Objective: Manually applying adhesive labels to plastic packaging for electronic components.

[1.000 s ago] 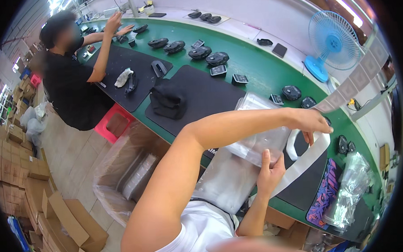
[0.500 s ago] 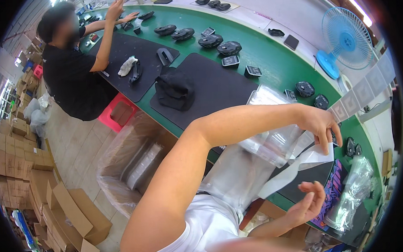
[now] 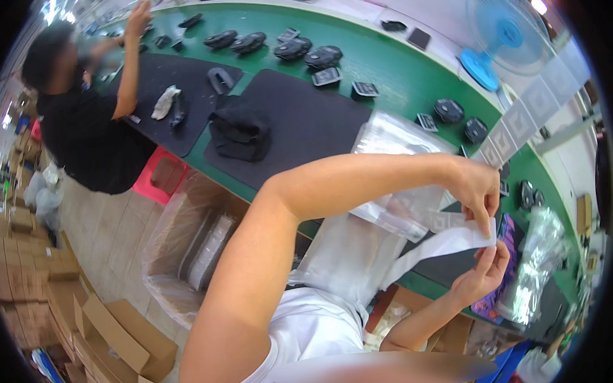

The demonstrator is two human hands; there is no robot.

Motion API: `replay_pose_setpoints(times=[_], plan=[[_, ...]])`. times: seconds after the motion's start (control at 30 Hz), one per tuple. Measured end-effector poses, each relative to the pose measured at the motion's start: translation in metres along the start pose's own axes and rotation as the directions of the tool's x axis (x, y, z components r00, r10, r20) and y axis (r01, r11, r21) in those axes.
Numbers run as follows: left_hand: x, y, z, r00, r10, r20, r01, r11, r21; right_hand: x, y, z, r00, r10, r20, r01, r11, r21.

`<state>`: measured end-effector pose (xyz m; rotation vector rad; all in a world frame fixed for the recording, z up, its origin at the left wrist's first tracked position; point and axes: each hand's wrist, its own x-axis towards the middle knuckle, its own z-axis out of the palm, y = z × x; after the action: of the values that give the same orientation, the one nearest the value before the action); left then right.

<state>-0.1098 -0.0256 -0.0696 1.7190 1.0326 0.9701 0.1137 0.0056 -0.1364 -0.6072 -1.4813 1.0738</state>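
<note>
The left hand [image 3: 478, 189] pinches the white strip [image 3: 443, 245] from above, near its end, while the right hand [image 3: 483, 273] has thumb and fingers closed on the same end from below; meeting there probably steadies so limp a band. The strip hangs in a slack curve over the bags [image 3: 349, 251] toward the person's lap. Beyond the left hand, a band of pale labels [image 3: 533, 109] rises to the upper right (whether it joins the strip, I cannot tell). The bags lie right against the body, presumably to be within easy reach. Black devices [image 3: 447, 111] stand farther back on the green table [image 3: 390, 60], perhaps to leave room for handwork.
</note>
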Motion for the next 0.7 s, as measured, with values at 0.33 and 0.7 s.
replay_pose_setpoints(times=[0.33, 0.7], plan=[[-0.009, 0.006, -0.001, 0.992, -0.124, 0.029, 0.115, 0.97, 0.215, -0.007, -0.011, -0.004, 0.991, -0.134, -0.004, 0.132, 0.983, -0.126], [0.002, -0.011, -0.016, 0.968, -0.225, -0.107, 0.24, 0.959, 0.151, -0.07, -0.045, 0.054, 0.728, 0.303, 0.615, -0.198, 0.952, -0.235]])
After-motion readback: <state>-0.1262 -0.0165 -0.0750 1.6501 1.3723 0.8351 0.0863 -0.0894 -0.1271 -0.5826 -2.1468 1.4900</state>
